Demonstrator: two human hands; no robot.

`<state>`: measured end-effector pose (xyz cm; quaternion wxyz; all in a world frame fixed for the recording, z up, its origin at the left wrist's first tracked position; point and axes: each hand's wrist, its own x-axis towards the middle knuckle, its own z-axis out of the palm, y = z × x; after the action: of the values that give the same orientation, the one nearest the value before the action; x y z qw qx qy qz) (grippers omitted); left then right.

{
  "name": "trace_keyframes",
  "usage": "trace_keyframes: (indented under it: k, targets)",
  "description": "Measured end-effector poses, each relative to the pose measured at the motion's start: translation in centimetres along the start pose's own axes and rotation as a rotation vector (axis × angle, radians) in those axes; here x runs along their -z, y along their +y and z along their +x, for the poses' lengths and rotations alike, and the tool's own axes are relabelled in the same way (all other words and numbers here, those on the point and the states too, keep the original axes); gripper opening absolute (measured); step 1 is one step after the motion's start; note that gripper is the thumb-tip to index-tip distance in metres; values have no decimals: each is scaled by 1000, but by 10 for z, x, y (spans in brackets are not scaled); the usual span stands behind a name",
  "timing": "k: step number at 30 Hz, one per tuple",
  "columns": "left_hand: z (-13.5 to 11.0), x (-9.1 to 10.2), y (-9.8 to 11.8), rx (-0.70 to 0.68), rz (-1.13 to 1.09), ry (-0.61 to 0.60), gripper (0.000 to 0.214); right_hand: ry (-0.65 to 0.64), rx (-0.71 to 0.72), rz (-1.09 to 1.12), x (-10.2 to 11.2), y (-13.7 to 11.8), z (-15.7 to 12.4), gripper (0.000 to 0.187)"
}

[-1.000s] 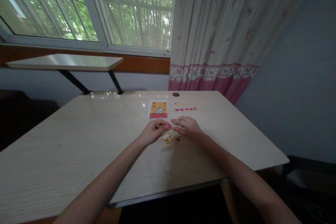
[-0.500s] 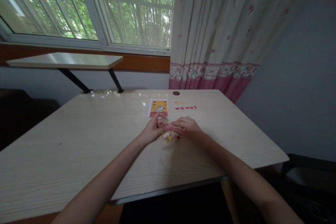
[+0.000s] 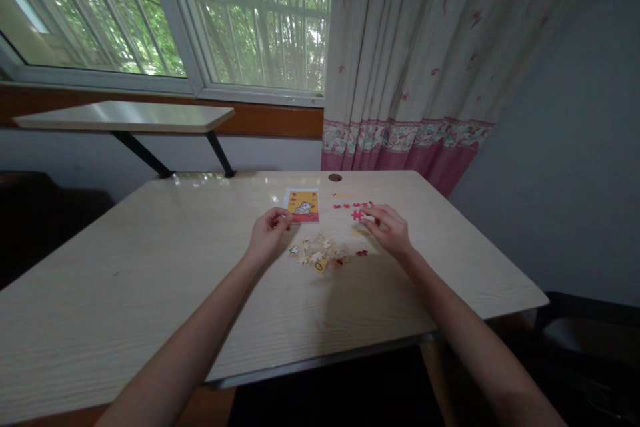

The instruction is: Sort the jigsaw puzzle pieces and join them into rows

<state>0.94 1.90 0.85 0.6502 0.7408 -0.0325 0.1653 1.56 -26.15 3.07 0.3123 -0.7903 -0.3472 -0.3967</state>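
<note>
my hands have parted from the loose pile (image 3: 317,252): right hand (image 3: 390,230) fingers pinch a red piece (image 3: 357,215) near the red row (image 3: 354,205); left hand (image 3: 267,235) fingers narrow, contents unclear.

Both bare forearms are reaching forward, spread apart. The left hand (image 3: 267,237) is curling loosely, fingertips pinched together; the right hand (image 3: 389,229) is lying palm down, fingers extending forward.

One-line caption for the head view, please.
Right hand sets a red puzzle piece by a red row; left hand hovers beside the loose pile on the table.
</note>
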Motion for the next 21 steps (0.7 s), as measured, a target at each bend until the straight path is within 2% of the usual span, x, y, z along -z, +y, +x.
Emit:
trace_keyframes:
  k: [3,12,14,17,21]
  targets:
    - [3,5,-3,22,67,35,13,18,-29,4,6,3,-1,20]
    - [1,5,-12,-19,153,-26,19,-47,-59,36,5,6,-3,21]
    - [0,5,-14,-42,201,-25,21,-123,-54,65,8,9,-1,21]
    - [-1,6,-16,-82,313,-32,22,-323,-55,93,17,16,1,21]
    - [-3,5,-16,-107,384,-54,22,-490,-138,94,28,26,-13,24]
